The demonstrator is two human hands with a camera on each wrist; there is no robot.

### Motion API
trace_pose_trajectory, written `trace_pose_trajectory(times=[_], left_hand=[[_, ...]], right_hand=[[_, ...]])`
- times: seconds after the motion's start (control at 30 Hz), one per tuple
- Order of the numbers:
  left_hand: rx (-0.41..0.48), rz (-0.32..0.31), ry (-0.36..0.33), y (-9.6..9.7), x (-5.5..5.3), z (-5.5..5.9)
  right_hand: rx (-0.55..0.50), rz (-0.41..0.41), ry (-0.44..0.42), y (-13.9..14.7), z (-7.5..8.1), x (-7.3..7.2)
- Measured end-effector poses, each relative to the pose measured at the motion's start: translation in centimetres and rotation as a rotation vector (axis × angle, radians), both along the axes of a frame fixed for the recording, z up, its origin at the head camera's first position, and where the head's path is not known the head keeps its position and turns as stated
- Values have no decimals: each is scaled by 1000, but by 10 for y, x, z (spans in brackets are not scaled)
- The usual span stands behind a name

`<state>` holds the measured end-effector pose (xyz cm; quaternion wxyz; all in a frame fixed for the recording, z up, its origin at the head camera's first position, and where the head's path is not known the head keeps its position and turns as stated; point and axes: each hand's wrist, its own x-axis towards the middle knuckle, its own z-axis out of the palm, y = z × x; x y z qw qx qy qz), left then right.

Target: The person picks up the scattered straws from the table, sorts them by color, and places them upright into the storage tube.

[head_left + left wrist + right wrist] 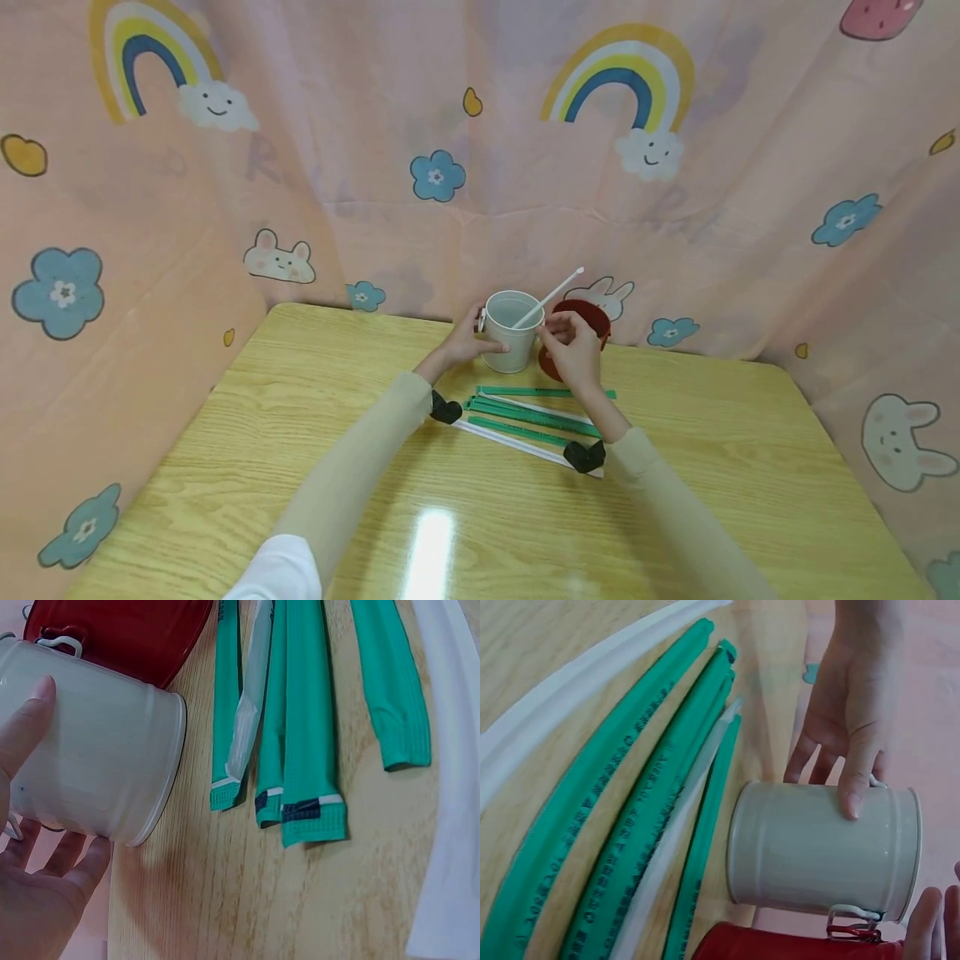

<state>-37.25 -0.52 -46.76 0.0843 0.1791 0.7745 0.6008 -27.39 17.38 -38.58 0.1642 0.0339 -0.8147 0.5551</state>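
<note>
An even off-white coloured the round, glossy bucket (817, 847); deep red, the second round, glossy bucket (127, 634). Long, flat green wrappers (311, 712) bore dark lettering; the slim, round straw (551, 296) was white. Yellowish wood grain streaked the table (742, 425); rainbows (618, 50), blue flowers (56, 292) and white rabbits (896, 446) patterned the pink cloth backdrop (525, 242).

The left sleeve (367, 467) is long, plain beige and close-fitting, with white fabric (281, 571) at its 7 o'clock end. The right sleeve (682, 517) is matching beige, with light creases at the wrist. A black, lobed left unit (446, 408) sits at 4 o'clock of its cuff, a similar right unit (585, 457) at 9 o'clock; left hand (463, 340) and right hand (577, 354) are bare.
</note>
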Motion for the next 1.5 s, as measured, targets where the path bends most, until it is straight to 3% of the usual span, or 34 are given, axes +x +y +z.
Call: trace_pose_trajectory(times=[0.3,0.57,0.77,1.0,1.23,1.5], left_hand=[[-18,-4,-1,1,-1,-1],[-28,7,-19,2,0,2],[-20,10,-28,2,0,1],[-31,-4,29,1,1,-1],[-7,-4,-30,2,2,2],[-9,4,2,-1,-1,-5]], right_hand=[[63,111,34,11,-9,6],[109,189,-13,20,-16,9],[157,199,-36,25,-20,11],[142,216,-49,45,-61,-7],[171,234,-78,52,-71,-4],[252,290,-131,59,-82,-5]])
